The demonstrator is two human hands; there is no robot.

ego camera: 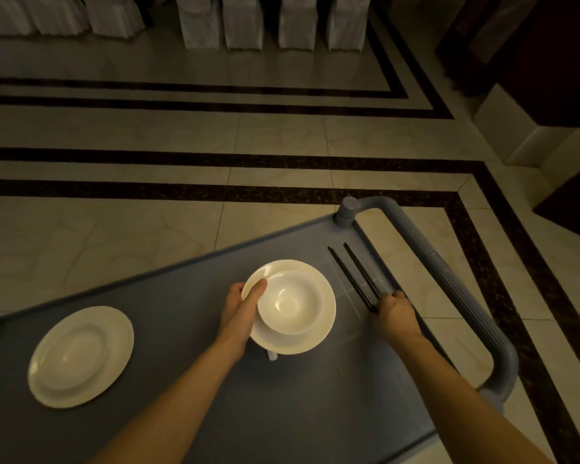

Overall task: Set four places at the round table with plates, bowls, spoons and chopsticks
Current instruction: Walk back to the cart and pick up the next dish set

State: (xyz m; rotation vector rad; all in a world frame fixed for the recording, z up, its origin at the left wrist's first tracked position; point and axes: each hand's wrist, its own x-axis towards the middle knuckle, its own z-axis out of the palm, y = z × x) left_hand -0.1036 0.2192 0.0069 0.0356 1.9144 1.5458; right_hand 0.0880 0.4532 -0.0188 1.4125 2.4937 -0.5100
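My left hand [240, 311] grips the left rim of a white plate [322, 321] that carries a white bowl [290, 304]; my thumb lies over the plate's rim beside the bowl. A small pale object peeks out below the plate; what it is I cannot tell. My right hand [394, 313] grips the near ends of black chopsticks [354, 274], whose far ends point away over the grey cart top [188, 380]. A stack of white plates [81, 356] sits at the cart's left.
The cart's curved grey handle [449, 279] runs along its right end. Tiled floor with dark border stripes [215, 190] surrounds the cart. White-covered chairs [272, 25] line the far side. Dark furniture [549, 61] stands at the upper right.
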